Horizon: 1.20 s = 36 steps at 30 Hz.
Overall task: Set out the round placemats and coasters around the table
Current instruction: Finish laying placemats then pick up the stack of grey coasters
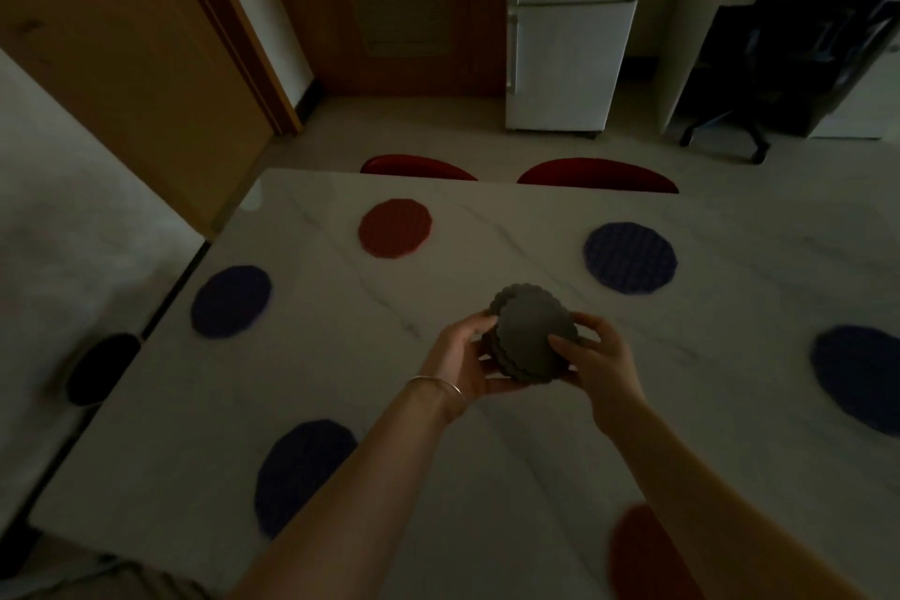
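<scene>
Two hands hold one stack of grey scalloped coasters (533, 339) above the middle of a white marble tabletop (487, 453). The left hand (462, 358) cups the stack from below and the side; the right hand (591, 356) grips its other edge, thumb on top. Six round placemats lie around the tabletop: four blue (629, 257) and two red (395, 229). Two red chairs (596, 174) stand at the far edge.

Bare marble table (438, 258) mid betw red placemat (395, 229) & blue placemat (630, 257); nothing upright there.
</scene>
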Motion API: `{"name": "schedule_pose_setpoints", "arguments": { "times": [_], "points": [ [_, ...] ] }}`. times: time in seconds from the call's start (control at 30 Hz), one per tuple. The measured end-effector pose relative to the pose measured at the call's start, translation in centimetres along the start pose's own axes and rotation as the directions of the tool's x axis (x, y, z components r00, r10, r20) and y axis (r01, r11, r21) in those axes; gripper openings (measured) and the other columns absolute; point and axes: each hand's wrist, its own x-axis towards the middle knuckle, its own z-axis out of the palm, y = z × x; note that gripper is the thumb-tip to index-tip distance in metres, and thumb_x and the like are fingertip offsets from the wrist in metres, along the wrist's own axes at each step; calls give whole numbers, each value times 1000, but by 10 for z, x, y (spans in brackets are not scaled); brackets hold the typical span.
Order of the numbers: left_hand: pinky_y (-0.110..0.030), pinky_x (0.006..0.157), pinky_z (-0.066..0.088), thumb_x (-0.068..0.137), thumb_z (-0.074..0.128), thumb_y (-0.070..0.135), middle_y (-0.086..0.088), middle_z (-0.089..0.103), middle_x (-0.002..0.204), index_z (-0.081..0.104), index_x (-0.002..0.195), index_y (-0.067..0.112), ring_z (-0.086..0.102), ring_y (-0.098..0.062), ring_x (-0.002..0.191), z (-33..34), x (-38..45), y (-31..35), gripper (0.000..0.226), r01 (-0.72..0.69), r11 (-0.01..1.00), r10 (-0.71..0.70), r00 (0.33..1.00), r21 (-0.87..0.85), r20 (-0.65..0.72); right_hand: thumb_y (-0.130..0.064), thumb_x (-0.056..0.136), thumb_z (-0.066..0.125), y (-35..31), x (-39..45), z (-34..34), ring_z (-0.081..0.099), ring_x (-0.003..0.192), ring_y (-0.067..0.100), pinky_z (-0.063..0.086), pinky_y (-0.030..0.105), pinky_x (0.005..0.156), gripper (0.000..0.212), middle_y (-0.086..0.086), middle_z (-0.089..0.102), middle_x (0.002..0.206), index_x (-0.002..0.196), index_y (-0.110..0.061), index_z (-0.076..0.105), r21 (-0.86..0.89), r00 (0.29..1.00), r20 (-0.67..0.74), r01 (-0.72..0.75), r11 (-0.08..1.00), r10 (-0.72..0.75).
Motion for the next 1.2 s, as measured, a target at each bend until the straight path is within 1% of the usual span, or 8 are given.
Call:
{"name": "schedule_pose_setpoints", "arguments": {
  "times": [0.17,0.4,0.5,0.6,0.77,0.97,1.1,1.2],
  "points": [
    [-49,72,59,88,47,-1,-14,60,119,52,128,21,61,-35,102,-36,-32,6,46,-52,993,43,995,105,88,-11,85,68,13,-34,31,67,85,22,55,26,53,23,7,67,96,101,-16,53,-48,997,-71,39,998,-42],
    [-45,69,58,85,54,-3,-13,61,118,58,120,24,62,-35,102,-103,-71,17,45,-40,981,4,983,190,186,-9,88,63,51,-89,86,65,89,26,58,36,63,15,10,65,96,96,-12,50,7,982,-176,75,997,-72],
    [-46,70,58,86,50,-3,-14,59,120,55,124,24,61,-35,103,-128,-85,18,46,-15,979,-20,986,205,167,-6,90,59,66,-106,97,60,85,22,58,39,71,12,8,57,92,93,-12,50,76,961,-275,62,995,-39],
    [-47,69,59,87,48,-2,-14,57,123,51,130,20,60,-36,103,-153,-96,16,49,4,979,-30,992,202,126,-4,92,55,81,-117,93,58,86,22,56,36,64,14,6,52,94,99,-13,48,158,923,-384,31,987,33],
    [-46,61,59,87,47,-5,-15,61,112,50,128,18,64,-34,92,-196,-113,16,48,-11,994,7,999,108,40,-3,93,52,126,-133,94,56,82,20,54,41,64,16,9,50,102,101,-14,44,216,898,-400,-103,971,184],
    [-42,56,58,86,48,-5,-7,67,104,60,108,25,69,-28,83,-235,-126,14,39,-46,997,47,998,55,-32,-1,94,47,171,-148,117,59,79,23,52,31,48,19,4,52,95,103,-17,46,90,914,-318,-236,968,253],
    [-43,56,59,86,49,-5,-8,64,107,58,110,25,66,-31,87,-244,-135,9,39,-67,996,69,997,58,-39,-2,94,48,186,-152,123,61,78,27,55,34,51,18,10,54,98,104,-16,46,-20,916,-321,-259,966,239],
    [-44,58,60,86,51,-5,-8,61,110,57,112,24,64,-32,92,-246,-139,5,40,-66,996,69,997,67,-43,-6,93,52,192,-154,120,61,79,25,54,32,54,20,13,58,105,106,-19,46,-204,926,-348,-226,953,145]
  ]
}}
